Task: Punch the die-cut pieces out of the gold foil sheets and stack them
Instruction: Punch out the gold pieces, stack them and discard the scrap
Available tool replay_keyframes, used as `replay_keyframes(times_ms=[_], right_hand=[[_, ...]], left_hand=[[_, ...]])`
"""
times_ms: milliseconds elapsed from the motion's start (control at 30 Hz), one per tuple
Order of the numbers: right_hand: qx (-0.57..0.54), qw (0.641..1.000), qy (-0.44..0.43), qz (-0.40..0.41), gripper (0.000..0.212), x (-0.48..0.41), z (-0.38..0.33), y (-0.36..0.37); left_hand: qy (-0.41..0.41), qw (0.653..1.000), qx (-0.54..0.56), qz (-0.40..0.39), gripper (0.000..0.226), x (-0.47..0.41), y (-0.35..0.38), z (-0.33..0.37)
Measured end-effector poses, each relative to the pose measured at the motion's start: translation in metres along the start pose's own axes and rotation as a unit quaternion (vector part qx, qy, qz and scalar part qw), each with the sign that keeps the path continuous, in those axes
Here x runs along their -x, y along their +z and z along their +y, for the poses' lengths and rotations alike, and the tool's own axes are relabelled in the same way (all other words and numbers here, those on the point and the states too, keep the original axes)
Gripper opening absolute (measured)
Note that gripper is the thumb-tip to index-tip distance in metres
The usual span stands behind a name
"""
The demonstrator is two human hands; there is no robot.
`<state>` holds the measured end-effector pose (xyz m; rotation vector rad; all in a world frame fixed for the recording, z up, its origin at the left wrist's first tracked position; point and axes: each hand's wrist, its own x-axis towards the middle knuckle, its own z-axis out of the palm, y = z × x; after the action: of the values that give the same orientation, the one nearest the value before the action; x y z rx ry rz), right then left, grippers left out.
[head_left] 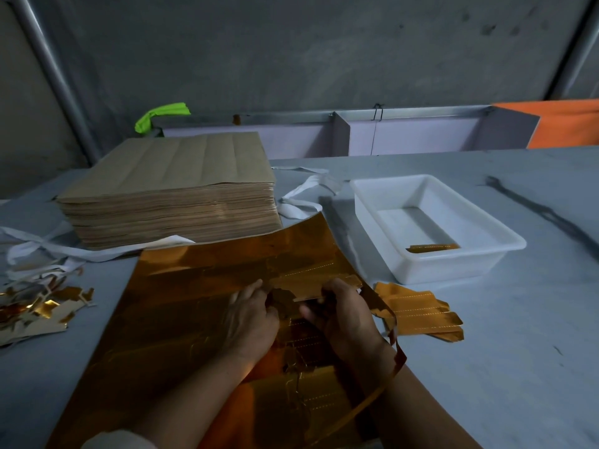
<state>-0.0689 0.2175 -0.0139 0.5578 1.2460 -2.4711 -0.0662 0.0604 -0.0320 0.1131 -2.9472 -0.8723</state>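
A large gold foil sheet (194, 303) lies on the table in front of me, its far right corner curling up. My left hand (251, 315) presses on the sheet near its middle, fingers curled at a torn edge. My right hand (343, 315) pinches a die-cut gold piece (317, 281) that is partly lifted out of the sheet. A small stack of punched gold pieces (421, 311) lies to the right of the sheet. One more gold piece (432, 247) rests inside the white tray (453, 270).
A thick stack of brown-backed sheets (168, 189) stands at the back left. Gold and white scraps (35, 306) litter the left edge. White strips (304, 196) lie behind the sheet. A loose foil strip (366, 403) hangs by my right forearm.
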Motion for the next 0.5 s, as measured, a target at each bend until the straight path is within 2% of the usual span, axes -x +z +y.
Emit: replay_keyframes(times_ms=[67,133,200,300,367,500], right_hand=[[-0.005,1.0,0.002,-0.003,0.015,0.0,0.001,-0.001],[-0.008,1.0,0.007,-0.005,0.02,0.0,0.002,-0.001],[-0.005,1.0,0.003,-0.006,0.023,-0.002,0.003,-0.001],[0.012,1.0,-0.018,-0.021,0.023,-0.003,0.005,-0.001],[0.025,0.999,-0.027,-0.033,0.021,-0.003,0.006,-0.002],[0.044,0.998,-0.038,-0.035,0.024,-0.005,0.007,-0.003]], left_hand=[[-0.016,0.993,0.101,0.054,0.032,0.002,-0.002,0.003],[-0.036,0.968,0.23,0.093,0.026,0.005,-0.008,0.01],[-0.062,0.943,0.318,0.071,0.029,0.006,-0.015,0.019],[-0.105,0.921,0.375,-0.019,0.03,0.005,-0.02,0.027],[-0.142,0.898,0.413,-0.051,0.033,0.003,-0.019,0.031],[-0.191,0.856,0.479,-0.039,0.055,-0.003,-0.015,0.039]])
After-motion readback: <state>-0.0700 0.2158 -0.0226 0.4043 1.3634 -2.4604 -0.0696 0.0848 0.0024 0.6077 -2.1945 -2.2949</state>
